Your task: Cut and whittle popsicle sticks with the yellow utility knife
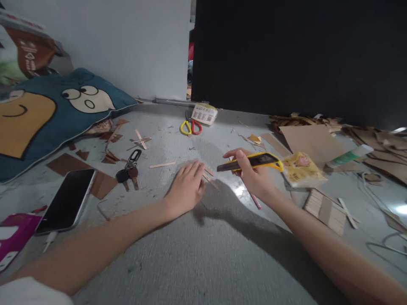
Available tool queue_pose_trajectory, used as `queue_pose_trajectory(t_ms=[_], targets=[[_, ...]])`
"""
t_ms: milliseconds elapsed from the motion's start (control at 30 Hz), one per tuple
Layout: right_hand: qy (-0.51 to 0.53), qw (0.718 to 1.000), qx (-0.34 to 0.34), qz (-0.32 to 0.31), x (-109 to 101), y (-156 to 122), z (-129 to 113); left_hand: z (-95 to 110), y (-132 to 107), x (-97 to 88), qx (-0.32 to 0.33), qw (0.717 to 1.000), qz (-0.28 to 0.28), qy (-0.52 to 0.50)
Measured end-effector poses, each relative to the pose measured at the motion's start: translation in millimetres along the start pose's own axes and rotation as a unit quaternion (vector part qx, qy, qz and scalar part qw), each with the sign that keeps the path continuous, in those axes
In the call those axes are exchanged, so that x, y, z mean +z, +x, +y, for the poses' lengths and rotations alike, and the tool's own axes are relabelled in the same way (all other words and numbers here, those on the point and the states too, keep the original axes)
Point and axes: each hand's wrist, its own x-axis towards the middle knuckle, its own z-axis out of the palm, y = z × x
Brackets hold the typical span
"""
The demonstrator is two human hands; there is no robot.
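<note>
My right hand (254, 173) is closed around a yellow and black utility knife (262, 161), its dark front end pointing left. Below that hand, a thin reddish pencil-like stick (255, 201) lies on the table. My left hand (187, 184) rests on the tabletop with fingers bent and close together, pressing on wooden craft sticks (210, 181). Their ends stick out to the right, between fingertips and thumb; the rest is hidden. The knife's front end is a short way right of these sticks, apart from them. Another craft stick (162, 164) lies left of my left hand.
Crossed craft sticks (142, 139), keys (129, 173) and a phone (66, 201) lie left. Red-and-yellow-handled pliers or scissors (190, 127) lie ahead. To the right are a yellow packet (302, 169), a glue stick (349, 156), a bundle of craft sticks (324, 210) and cardboard (310, 142).
</note>
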Motion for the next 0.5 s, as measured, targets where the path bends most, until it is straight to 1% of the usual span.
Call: queue_pose_trajectory(t_ms=[67, 133, 167, 233, 300, 400, 500], targets=[[0.051, 0.998, 0.045, -0.012, 4, -3, 5, 3, -1, -2.5, -0.005, 1.000, 0.001, 0.010], [0.091, 0.993, 0.071, -0.016, 8, -6, 9, 9, -2, -6.3, -0.004, 1.000, -0.001, 0.020], [0.107, 0.991, 0.082, -0.015, 10, -7, 11, 13, -2, -7.9, 0.002, 1.000, -0.011, 0.021], [0.123, 0.987, 0.102, -0.008, 12, -9, 13, 17, -4, -9.4, 0.003, 1.000, -0.024, 0.015], [0.116, 0.987, 0.115, 0.000, 13, -12, 16, 18, -5, -8.2, 0.005, 1.000, -0.021, -0.017], [0.098, 0.989, 0.109, -0.003, 13, -19, 20, 15, -5, -4.2, 0.001, 0.995, -0.004, -0.101], [0.069, 0.995, 0.066, -0.023, 13, -26, 23, 11, -4, -1.4, -0.017, 0.985, 0.007, -0.169]])
